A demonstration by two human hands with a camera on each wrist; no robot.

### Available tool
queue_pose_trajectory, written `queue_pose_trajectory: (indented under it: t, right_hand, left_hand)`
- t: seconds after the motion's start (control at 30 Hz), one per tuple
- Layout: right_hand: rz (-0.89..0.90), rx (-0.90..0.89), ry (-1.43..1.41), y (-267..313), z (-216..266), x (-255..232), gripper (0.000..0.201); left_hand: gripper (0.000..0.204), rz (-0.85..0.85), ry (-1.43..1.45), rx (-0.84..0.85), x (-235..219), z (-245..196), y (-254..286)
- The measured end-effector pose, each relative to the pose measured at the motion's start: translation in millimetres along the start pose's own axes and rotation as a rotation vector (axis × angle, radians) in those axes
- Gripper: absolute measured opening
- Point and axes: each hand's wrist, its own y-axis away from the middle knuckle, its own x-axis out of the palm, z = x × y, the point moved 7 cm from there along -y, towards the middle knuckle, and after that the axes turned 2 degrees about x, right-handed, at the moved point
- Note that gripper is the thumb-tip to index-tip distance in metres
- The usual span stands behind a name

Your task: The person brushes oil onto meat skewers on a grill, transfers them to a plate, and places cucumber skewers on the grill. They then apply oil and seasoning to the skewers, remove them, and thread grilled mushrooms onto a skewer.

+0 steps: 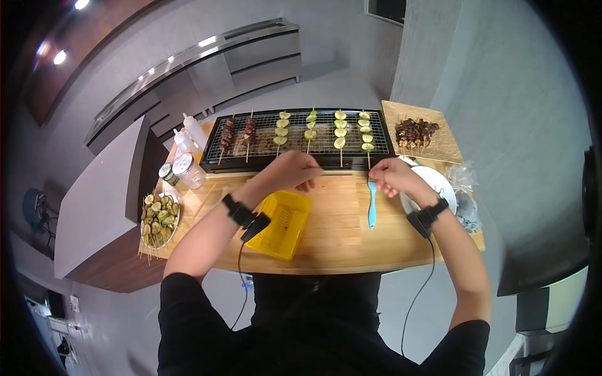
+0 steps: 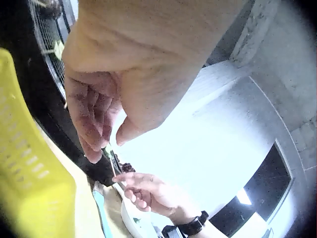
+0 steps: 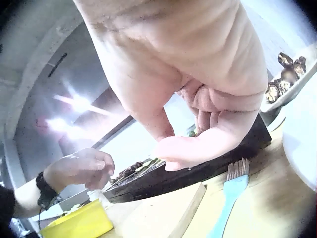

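My right hand (image 1: pixel 396 175) pinches the stick end of the rightmost vegetable skewer (image 1: pixel 366 147), at the grill's front edge. Pale green-rimmed slices are threaded on this skewer, which lies across the mesh. My left hand (image 1: pixel 293 170) hovers near the front edge of the grill (image 1: pixel 263 164), fingers loosely curled and holding nothing. In the right wrist view, thumb and index finger of the right hand meet at the tips. More vegetable skewers (image 1: pixel 311 125) and two dark meat skewers (image 1: pixel 226 135) lie on the grill.
Below the hands are a yellow basket (image 1: pixel 276 227), a cutting board (image 1: pixel 338 216) and a blue brush (image 1: pixel 372 207). White bowls (image 1: pixel 439 180) stand at right, below cooked skewers on a gold board (image 1: pixel 433 113). Bottles (image 1: pixel 194 130), jars (image 1: pixel 188 168) and a plate of vegetable skewers (image 1: pixel 160 219) stand left.
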Motion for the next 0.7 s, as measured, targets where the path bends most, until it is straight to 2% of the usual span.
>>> queue_pose_trajectory:
  t: [0.03, 0.13, 0.23, 0.27, 0.4, 0.47, 0.57, 0.7]
  right_hand:
    - [0.01, -0.012, 0.069, 13.0, 1.6, 5.5, 0.024]
    - [0.11, -0.066, -0.019, 30.0, -11.8, 30.2, 0.031]
    - [0.25, -0.054, -0.081, 45.2, -12.1, 76.9, 0.04]
    - [0.327, -0.089, -0.091, 45.6, -12.4, 92.9, 0.053]
    - [0.452, -0.123, -0.152, 47.6, -3.4, 140.5, 0.072]
    - [0.441, -0.148, -0.157, 41.6, 0.6, 155.1, 0.071]
    - [0.426, -0.177, -0.186, 36.4, 6.7, 163.2, 0.07]
    - [0.373, -0.185, -0.198, 34.9, 16.6, 156.0, 0.068]
  left_hand:
    - [0.026, -0.04, -0.027, 0.008, -7.8, 0.5, 19.9]
    - [0.024, -0.163, -0.079, 0.031, -36.2, 27.3, 69.4]
    - [0.024, -0.214, -0.082, -0.048, -57.7, 60.1, 108.8]
    - [0.029, -0.241, -0.121, -0.113, -60.5, 55.7, 123.1]
    - [0.036, -0.182, -0.194, -0.185, -55.9, 71.2, 153.8]
    - [0.038, -0.155, -0.142, -0.181, -45.1, 75.4, 161.5]
    - [0.03, -0.078, -0.065, -0.126, -30.6, 73.4, 165.4]
    - [0.029, -0.032, -0.136, -0.138, -15.6, 62.4, 161.4]
